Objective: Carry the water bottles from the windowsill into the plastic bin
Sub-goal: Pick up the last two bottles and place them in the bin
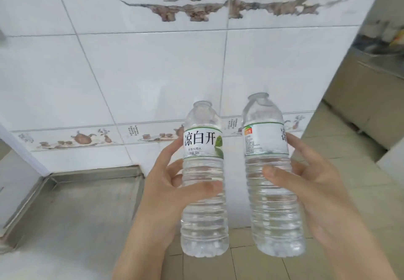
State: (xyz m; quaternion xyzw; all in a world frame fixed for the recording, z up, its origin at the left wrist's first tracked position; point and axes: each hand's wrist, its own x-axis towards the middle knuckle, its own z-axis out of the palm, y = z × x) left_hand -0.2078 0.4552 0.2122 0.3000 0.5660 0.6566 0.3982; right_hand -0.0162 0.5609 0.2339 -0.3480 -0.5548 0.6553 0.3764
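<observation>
I hold two clear water bottles upright in front of me, side by side and a little apart. My left hand (166,190) grips the left water bottle (203,218) around its ribbed middle; its white label with black characters faces me. My right hand (314,183) grips the right water bottle (273,214) the same way, its label turned so the small print shows. Both bottles are full and capped in white. Neither the windowsill nor the plastic bin is in view.
A steel counter (72,209) with a raised rim lies at lower left, against a white tiled wall (153,72). Beige floor tiles (341,148) stretch to the right. A steel worktop with dark items (380,46) stands at the far right.
</observation>
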